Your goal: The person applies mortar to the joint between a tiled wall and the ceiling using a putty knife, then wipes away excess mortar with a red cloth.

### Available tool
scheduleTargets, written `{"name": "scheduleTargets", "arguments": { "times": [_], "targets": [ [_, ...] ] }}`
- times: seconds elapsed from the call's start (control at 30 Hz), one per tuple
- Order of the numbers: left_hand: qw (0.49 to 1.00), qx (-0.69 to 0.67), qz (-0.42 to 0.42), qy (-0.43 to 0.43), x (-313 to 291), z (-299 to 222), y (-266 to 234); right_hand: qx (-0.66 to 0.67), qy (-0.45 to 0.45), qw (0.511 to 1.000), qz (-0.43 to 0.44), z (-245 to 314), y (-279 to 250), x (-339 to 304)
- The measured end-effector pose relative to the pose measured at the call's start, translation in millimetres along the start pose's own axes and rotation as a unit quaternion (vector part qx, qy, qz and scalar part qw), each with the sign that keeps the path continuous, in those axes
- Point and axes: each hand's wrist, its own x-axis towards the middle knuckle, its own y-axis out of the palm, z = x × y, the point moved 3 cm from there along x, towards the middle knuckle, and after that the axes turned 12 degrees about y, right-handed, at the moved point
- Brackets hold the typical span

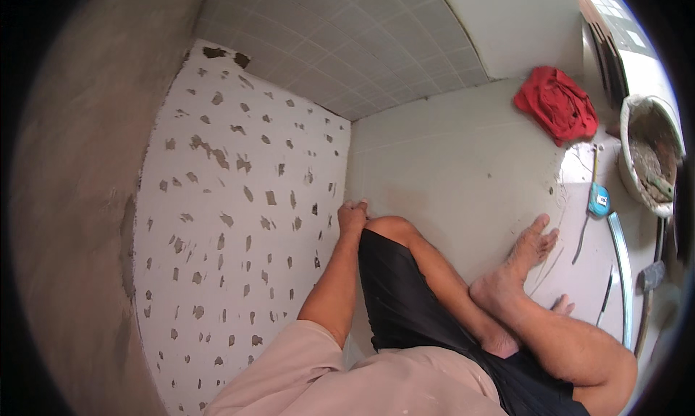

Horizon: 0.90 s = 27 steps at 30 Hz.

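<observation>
My left hand (pixel 353 217) is beside my bent left knee, at the foot of the chipped white wall (pixel 232 191). Its fingers look curled and closed, with their tips turned away from view. Whatever they may hold is hidden. The hand is close to the corner where this wall meets the pale floor (pixel 441 152). Dark pock marks in rows cover the white wall. My right hand is outside the picture. I sit on the floor with my legs crossed.
At the right lie a red cloth (pixel 556 106), a blue tape measure (pixel 599 200), a shiny metal strip (pixel 620 278) and a dark thin tool (pixel 606 296). A bucket (pixel 628 155) of grey mix stands beyond, with a hammer-like tool (pixel 651 276) nearby. A tiled wall (pixel 362 47) rises ahead.
</observation>
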Motion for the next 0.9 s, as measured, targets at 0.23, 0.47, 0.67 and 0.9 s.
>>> {"name": "scheduleTargets", "arguments": {
  "times": [0.23,0.47,0.67,0.9],
  "targets": [
    [0.998,-0.014,0.056,0.018,17,-15,35,-0.097,0.149,0.974,-0.141,-112,-76,-44],
    [0.999,0.021,0.006,0.034,56,123,-44,-0.126,0.174,0.957,-0.197,-111,-114,-41],
    [0.967,0.093,0.075,0.226,71,51,16,-0.11,0.234,0.926,-0.273,-128,-153,-90],
    [0.913,0.227,0.246,0.232,30,-35,25,-0.098,0.271,0.905,-0.312,-133,-156,-132]
  ]
}}
